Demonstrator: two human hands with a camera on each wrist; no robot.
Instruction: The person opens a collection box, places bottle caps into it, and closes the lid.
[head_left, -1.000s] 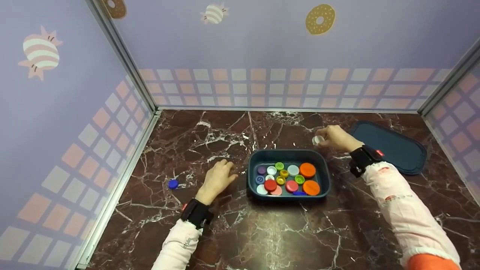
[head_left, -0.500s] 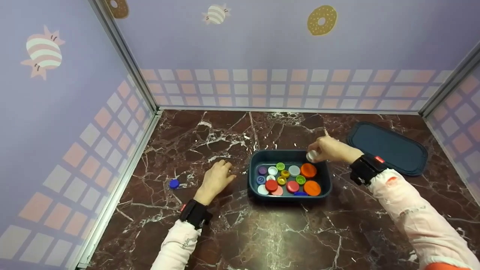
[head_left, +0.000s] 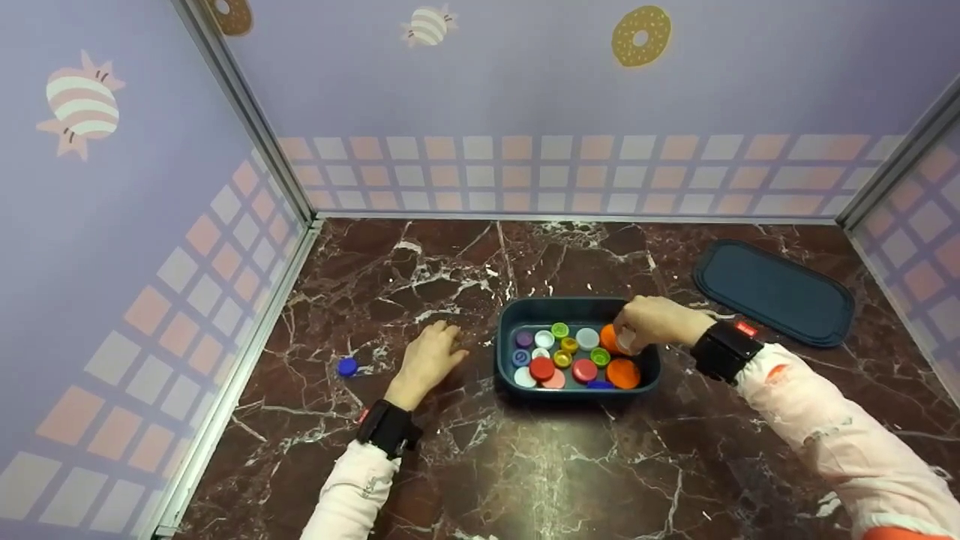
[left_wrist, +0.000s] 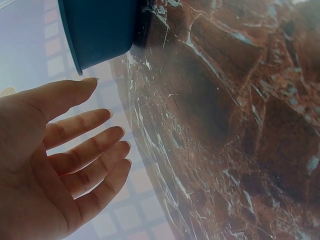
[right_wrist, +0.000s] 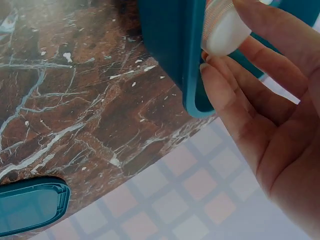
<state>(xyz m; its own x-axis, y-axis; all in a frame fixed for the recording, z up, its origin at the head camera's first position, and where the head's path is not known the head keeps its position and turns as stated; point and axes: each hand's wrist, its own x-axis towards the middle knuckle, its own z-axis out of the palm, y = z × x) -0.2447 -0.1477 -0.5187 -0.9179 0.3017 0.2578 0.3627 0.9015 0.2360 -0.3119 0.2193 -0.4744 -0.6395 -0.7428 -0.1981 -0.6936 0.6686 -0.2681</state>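
Observation:
My right hand (head_left: 654, 322) reaches over the right end of a dark teal box (head_left: 504, 375) and pinches a white bottle cap (right_wrist: 229, 34) between thumb and fingers. In the right wrist view the cap is just inside the box's rim. Several bottle caps lie in the box, among them a red cap (head_left: 541, 368), an orange cap (head_left: 622, 373) and a green cap (head_left: 559, 330). My left hand (head_left: 429, 356) is left of the box with relaxed fingers and holds nothing. The left wrist view shows its fingers loosely bent and apart.
A blue bottle cap (head_left: 347, 367) lies on the marbled tabletop (head_left: 450, 480), left of my left hand. The box's flat teal lid (head_left: 776, 291) lies at the back right. Patterned purple panels (head_left: 525, 90) enclose the table at the back and sides.
My right hand has carried the white cap from behind the box's right corner, forward and down into the box's right end. The left hand has stayed nearly still.

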